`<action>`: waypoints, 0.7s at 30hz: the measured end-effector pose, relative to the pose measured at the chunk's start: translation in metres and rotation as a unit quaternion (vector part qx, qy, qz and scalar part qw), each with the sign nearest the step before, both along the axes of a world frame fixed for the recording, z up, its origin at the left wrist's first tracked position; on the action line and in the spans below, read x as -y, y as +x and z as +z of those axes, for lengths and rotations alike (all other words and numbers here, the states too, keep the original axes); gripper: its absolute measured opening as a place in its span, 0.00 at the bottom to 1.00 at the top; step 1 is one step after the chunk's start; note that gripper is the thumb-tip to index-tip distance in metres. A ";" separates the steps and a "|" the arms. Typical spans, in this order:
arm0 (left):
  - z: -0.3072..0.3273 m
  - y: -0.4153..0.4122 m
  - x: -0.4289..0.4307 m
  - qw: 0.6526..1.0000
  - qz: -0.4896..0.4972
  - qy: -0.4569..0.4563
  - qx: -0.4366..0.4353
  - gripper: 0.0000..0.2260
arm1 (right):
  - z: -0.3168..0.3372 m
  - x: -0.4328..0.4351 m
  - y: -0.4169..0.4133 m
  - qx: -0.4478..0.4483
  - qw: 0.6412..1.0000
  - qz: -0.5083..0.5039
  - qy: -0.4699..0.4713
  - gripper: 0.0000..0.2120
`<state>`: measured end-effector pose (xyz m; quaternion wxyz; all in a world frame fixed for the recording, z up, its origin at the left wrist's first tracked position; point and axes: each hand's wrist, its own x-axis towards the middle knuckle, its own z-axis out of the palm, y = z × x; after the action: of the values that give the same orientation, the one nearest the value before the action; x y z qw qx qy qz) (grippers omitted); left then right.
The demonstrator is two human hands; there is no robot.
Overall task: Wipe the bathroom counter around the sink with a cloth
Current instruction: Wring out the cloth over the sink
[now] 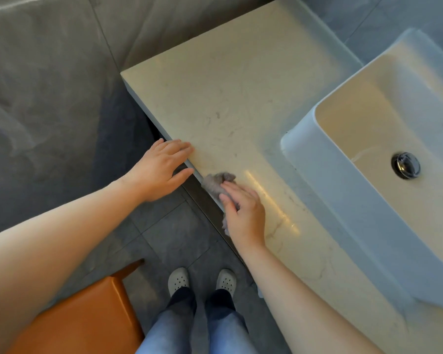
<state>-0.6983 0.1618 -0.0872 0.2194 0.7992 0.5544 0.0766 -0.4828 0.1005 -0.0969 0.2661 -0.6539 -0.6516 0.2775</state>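
Soft daylight — counter (241, 103) glare, fisheye edges

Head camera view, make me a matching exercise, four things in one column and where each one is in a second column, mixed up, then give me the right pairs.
Things:
1. cloth
2. left hand
3. drain plug
4. orange seat

Places:
A. in the bottom of the sink
B. on the floor, beside the feet
C. on the counter edge, fingers on top, thumb below
D. under the right hand, at the counter's front edge

Pairs: 1-D, 2-C, 3-A, 4-B
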 end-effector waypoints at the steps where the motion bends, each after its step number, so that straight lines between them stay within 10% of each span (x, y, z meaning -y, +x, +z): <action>1: 0.006 -0.001 0.007 0.999 0.020 0.006 0.026 0.25 | 0.007 0.007 -0.001 -0.039 0.999 0.002 -0.033 0.12; 10: 0.062 0.002 0.061 0.969 0.116 -0.121 0.181 0.19 | 0.107 0.024 0.036 -0.175 0.976 0.003 -0.131 0.12; 17: 0.155 0.079 0.025 0.950 -0.017 -0.143 0.278 0.27 | 0.193 0.001 0.087 -0.150 0.982 0.031 -0.112 0.07; 21: 0.191 0.128 0.002 0.963 -0.105 -0.091 0.230 0.14 | 0.225 -0.007 0.124 -0.186 0.978 0.024 -0.093 0.06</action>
<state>-0.5701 0.1602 0.1034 0.4201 0.7903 0.4063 0.1841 -0.3593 0.1073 0.1282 0.3137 -0.5970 -0.5777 0.4598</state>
